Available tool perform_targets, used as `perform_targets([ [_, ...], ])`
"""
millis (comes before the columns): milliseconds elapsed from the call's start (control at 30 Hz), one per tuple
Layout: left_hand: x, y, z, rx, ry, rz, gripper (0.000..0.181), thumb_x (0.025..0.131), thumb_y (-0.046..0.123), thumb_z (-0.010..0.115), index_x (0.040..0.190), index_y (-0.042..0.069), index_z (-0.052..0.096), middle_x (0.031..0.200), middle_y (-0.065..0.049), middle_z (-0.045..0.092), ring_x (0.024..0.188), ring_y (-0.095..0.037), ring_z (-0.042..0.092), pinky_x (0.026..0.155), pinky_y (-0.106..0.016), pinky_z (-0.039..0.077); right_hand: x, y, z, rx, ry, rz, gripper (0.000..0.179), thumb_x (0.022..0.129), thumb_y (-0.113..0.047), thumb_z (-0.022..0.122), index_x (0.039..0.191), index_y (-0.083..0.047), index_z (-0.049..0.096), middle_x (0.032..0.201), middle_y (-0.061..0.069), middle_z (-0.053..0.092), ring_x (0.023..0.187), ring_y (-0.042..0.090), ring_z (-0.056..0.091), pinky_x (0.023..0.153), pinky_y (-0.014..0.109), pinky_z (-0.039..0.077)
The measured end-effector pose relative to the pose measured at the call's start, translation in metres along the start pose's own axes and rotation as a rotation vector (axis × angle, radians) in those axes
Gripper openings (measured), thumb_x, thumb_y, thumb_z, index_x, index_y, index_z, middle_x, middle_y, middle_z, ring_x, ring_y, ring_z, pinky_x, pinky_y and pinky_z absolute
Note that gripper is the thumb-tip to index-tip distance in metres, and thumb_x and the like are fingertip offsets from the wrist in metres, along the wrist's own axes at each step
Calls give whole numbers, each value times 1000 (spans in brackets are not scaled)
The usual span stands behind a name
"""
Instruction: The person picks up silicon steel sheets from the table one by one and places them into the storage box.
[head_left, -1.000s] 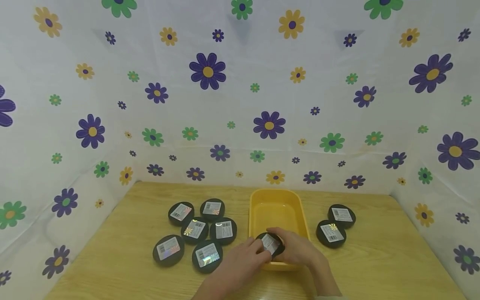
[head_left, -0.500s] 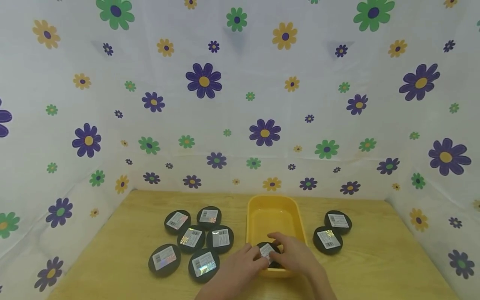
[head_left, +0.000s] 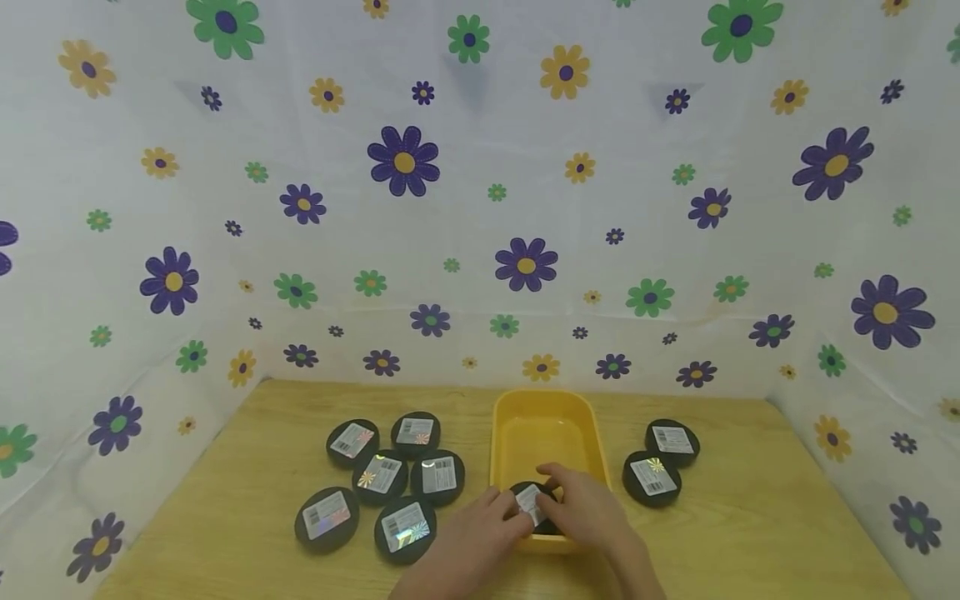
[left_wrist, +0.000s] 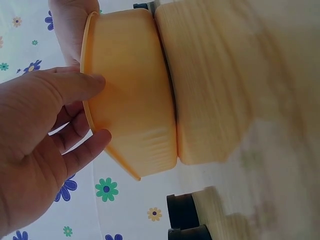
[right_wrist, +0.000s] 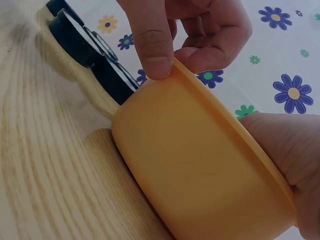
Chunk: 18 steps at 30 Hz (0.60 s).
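Lying between both hands, black disc

Right there, the white-labelled black disc, label side up, at the near end of the yellow tray!

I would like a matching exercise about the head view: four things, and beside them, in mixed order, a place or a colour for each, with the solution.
Things:
1. Tray
2. Single round black container
3. Pair of round black containers
4. Six round black containers

Places and colour:
A. left of the tray
B. between left hand and right hand
C. yellow
D. right of the tray

Pairs: 1-C, 2-B, 3-D, 4-A
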<state>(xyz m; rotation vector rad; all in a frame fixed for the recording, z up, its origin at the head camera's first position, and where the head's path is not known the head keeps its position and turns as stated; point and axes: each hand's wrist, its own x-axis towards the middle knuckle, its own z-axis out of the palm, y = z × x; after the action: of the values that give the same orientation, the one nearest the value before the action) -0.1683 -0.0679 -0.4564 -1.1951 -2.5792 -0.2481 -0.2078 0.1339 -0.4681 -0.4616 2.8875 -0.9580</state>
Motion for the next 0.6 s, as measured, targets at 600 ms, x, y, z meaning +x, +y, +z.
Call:
perform_targets([
  [600, 2, -2, 2, -57, -29, -39, 18, 90, 11, 69, 99, 27, 64, 91, 9, 51, 84, -8, 46, 72, -16, 43, -5, 1, 1, 18, 82, -36, 32, 94, -24, 63, 122, -9, 65, 99, 4, 74, 73, 9, 63, 62, 30, 49],
])
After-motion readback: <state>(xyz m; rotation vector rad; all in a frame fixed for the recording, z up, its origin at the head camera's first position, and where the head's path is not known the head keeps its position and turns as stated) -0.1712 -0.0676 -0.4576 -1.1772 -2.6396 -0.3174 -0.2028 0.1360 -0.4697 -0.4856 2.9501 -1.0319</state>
